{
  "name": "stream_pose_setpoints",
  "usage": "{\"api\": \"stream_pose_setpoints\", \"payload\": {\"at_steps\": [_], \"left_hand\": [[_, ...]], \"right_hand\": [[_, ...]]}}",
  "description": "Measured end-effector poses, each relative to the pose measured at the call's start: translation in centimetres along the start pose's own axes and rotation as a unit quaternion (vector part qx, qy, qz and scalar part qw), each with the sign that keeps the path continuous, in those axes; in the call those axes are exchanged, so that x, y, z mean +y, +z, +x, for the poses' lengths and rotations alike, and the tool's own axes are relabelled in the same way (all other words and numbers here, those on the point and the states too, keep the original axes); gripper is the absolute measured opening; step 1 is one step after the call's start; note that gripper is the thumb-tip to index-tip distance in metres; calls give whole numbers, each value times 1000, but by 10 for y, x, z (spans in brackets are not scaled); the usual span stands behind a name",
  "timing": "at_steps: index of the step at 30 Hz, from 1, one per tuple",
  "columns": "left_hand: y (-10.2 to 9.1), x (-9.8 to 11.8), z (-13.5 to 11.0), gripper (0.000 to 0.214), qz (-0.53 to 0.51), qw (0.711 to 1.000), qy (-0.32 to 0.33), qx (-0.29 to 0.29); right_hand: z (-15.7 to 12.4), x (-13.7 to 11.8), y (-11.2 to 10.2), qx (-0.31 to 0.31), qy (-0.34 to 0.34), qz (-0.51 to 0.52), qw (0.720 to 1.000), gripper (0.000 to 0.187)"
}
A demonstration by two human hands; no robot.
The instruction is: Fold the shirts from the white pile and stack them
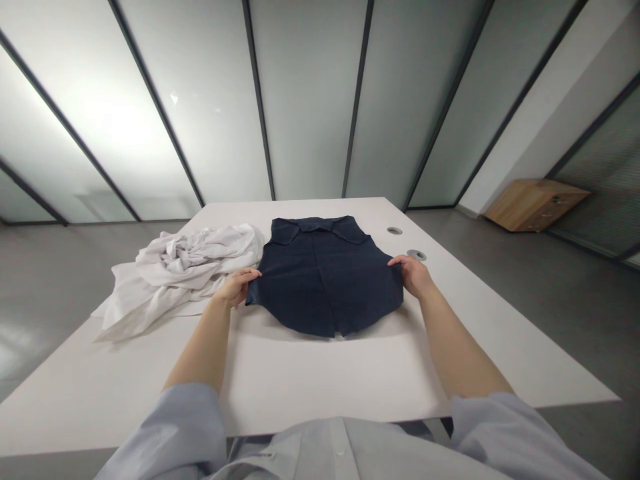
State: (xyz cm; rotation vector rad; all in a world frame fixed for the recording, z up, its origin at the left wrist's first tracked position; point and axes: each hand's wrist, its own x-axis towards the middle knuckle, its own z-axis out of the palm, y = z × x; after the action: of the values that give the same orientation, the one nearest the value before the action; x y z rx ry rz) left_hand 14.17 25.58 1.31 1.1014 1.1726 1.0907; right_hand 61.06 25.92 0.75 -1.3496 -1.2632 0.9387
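A dark navy shirt (pixel 325 273) lies flat on the white table (pixel 310 373), collar at the far end and sleeves folded under. My left hand (pixel 236 285) is closed on the shirt's left edge. On the opposite side, my right hand (pixel 413 273) grips the right edge, fingers curled over the cloth. Both forearms reach forward from light blue sleeves.
A crumpled heap of white clothing (pixel 175 273) lies on the table left of the shirt, close to my left hand. Two round cable grommets (pixel 416 255) sit in the tabletop at the right. A wooden cabinet (pixel 535 203) stands on the floor at far right. Frosted glass walls stand behind.
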Motion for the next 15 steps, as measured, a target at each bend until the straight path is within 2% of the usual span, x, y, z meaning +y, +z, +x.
{"api": "stream_pose_setpoints", "payload": {"at_steps": [5, 7, 9, 12, 14, 15], "left_hand": [[-6, 40, -9, 48, 48, 997, 43, -33], [-5, 61, -13, 59, 27, 997, 71, -26], [-1, 85, -13, 65, -29, 993, 111, -21], [11, 116, 2, 59, -153, 971, 182, -35], [21, 125, 23, 51, -209, 957, 202, -24], [26, 125, 37, 47, -218, 955, 199, -7]], "right_hand": [[-15, -44, -11, 35, 15, 57, 998, 58], [-18, -64, -17, 53, 40, 89, 994, 61], [-13, -82, -24, 51, 29, 144, 988, 61], [10, -101, -27, 31, -55, 284, 957, 52], [32, -106, -21, 30, -84, 367, 926, 44], [44, -105, -15, 35, -77, 387, 918, 41]]}}
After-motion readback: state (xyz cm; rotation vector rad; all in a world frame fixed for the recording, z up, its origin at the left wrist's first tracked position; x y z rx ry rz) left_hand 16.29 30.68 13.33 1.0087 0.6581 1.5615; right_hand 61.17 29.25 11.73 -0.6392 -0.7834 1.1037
